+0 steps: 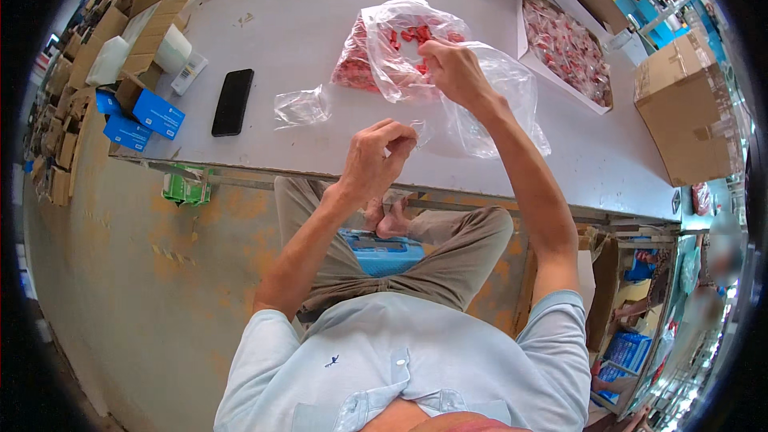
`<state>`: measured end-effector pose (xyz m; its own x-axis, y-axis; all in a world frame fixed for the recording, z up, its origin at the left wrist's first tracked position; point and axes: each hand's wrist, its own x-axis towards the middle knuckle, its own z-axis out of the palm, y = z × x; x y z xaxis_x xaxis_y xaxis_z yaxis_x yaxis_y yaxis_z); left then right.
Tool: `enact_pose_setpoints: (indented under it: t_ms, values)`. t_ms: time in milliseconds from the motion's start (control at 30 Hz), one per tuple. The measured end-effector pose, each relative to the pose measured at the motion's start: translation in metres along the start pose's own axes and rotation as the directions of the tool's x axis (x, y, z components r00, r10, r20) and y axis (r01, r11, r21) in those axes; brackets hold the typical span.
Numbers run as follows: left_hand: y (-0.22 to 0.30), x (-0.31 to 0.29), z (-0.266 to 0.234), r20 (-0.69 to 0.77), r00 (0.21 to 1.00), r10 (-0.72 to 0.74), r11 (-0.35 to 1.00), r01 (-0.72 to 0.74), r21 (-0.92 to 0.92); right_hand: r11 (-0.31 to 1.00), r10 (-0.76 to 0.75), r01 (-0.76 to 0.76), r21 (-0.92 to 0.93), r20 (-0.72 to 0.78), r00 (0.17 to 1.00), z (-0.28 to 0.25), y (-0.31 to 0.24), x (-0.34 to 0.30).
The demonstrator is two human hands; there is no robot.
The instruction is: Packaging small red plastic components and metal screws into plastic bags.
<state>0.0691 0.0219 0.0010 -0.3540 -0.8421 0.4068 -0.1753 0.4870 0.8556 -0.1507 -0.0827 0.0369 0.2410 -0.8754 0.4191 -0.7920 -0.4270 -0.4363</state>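
Observation:
My left hand (378, 158) is over the near edge of the table, thumb and fingers pinched on a small clear plastic bag (421, 134). Farther off, my right hand (458, 72) is at the mouth of a large clear bag (390, 72) full of small red pieces (416, 34). Its fingers are bent together, and what they hold, if anything, cannot be made out. A second large clear bag (500, 112) lies crumpled under my right wrist. Left of the red pieces sits a small stack of clear bags (302, 107).
A black phone (233, 102) and blue boxes (144, 116) lie on the left of the table (296, 32). At the right stand a white box of wrapped red pieces (564, 52) and a brown carton (690, 108). Below is a blue stool (380, 254).

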Motion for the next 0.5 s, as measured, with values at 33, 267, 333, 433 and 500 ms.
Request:
enact_pose_setpoints:
  t_ms: [33,267,333,433,500]
  values:
    - [-0.002,0.0,-0.004,-0.009,1.0,-0.005,1.0,0.005,0.003,0.986,-0.017,0.03,-0.166,0.079,0.997,0.014,0.011,0.015]
    - [-0.018,-0.004,-0.031,-0.06,0.998,0.015,0.996,-0.01,0.086,0.931,0.097,0.078,-0.357,0.448,0.889,0.054,0.055,0.05]
    - [-0.024,-0.004,-0.037,-0.071,0.997,0.008,0.997,-0.002,0.083,0.955,0.077,0.057,-0.291,0.428,0.901,0.057,0.054,0.049]
    - [-0.031,-0.003,-0.043,-0.061,0.998,-0.004,0.987,0.014,0.161,0.964,0.2,-0.117,-0.239,0.36,0.912,0.057,0.042,0.048]
    - [-0.033,-0.002,-0.043,-0.076,0.993,0.088,0.974,-0.069,0.214,0.952,0.237,-0.141,-0.27,0.365,0.9,0.058,0.04,0.051]
